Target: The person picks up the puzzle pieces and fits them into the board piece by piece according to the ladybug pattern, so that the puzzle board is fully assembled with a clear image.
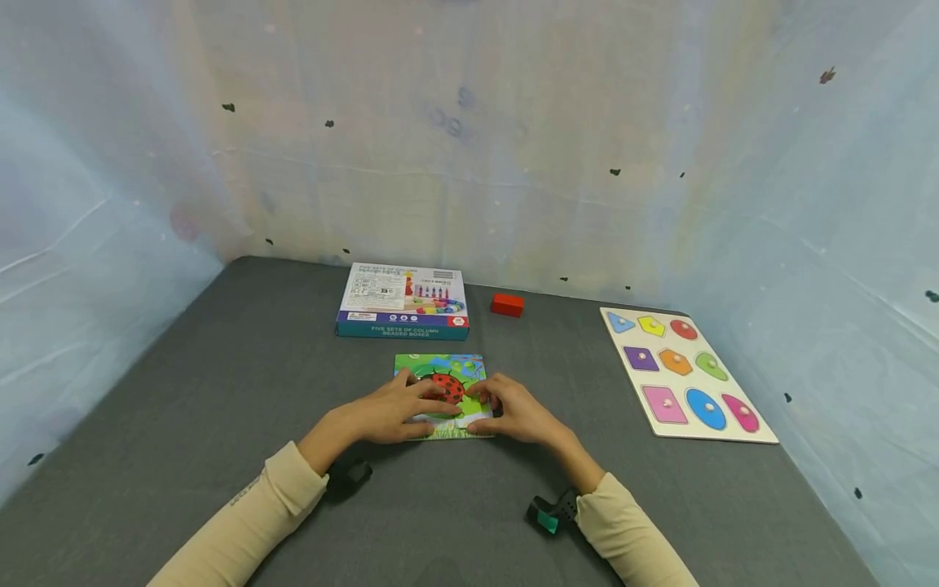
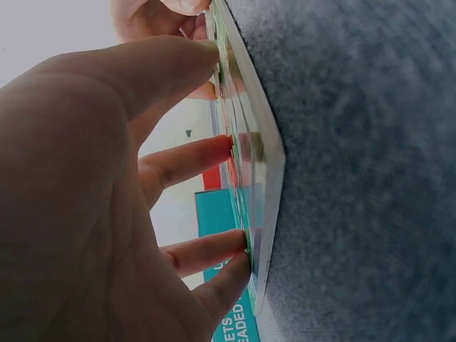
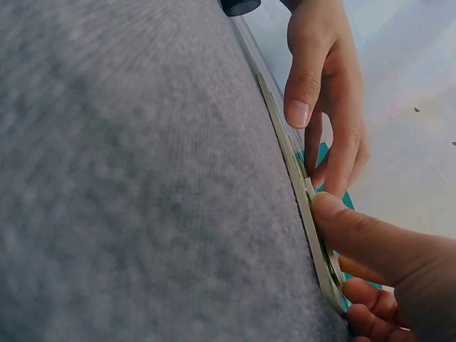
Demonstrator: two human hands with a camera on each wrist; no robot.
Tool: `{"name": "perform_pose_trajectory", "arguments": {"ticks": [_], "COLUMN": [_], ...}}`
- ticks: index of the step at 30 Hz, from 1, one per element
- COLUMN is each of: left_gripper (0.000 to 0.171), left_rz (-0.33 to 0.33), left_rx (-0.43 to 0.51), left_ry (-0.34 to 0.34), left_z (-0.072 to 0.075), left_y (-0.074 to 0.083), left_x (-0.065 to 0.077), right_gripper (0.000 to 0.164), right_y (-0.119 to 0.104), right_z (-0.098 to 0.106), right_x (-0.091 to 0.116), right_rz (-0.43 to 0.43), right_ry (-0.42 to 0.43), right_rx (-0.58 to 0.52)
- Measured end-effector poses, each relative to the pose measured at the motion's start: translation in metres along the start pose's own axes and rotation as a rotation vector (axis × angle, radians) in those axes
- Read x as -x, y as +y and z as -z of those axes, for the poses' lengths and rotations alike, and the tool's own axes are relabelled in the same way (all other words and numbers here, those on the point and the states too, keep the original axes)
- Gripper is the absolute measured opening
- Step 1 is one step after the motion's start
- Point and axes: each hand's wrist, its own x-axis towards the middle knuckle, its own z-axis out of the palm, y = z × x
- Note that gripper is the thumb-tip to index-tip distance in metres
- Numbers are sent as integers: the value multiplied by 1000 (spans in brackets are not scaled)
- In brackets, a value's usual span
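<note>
A ladybird jigsaw puzzle (image 1: 449,387) lies flat on the grey table between both hands, its picture partly hidden by fingers. My left hand (image 1: 396,410) rests over its left side, fingers spread and fairly straight; in the left wrist view the fingertips (image 2: 222,148) touch the puzzle's surface. At the lower right corner, my right hand (image 1: 517,410) has its thumb and curled fingers around a puzzle piece. The right wrist view shows the right thumb (image 3: 356,224) against that piece's near edge, which stands slightly above the tray rim (image 3: 285,153).
Behind the puzzle lies a beaded toy box (image 1: 402,333), with a small red block (image 1: 507,305) to its right. A wooden shape board (image 1: 634,390) with knobbed coloured pieces lies at the table's right. Pale sheeting (image 1: 469,179) hangs along the back and sides.
</note>
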Motion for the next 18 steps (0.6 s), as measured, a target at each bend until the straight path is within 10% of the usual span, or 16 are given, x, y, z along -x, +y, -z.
{"name": "perform_pose_trajectory", "arguments": {"ticks": [18], "left_gripper": [40], "left_rz": [20], "left_rx": [1], "left_ry": [1], "left_z": [0], "left_y": [2], "left_x": [0], "right_gripper": [44], "right_y": [5], "right_z": [0], "right_x": [0], "right_rz": [40], "right_ry": [-22], "right_rx": [-17]}}
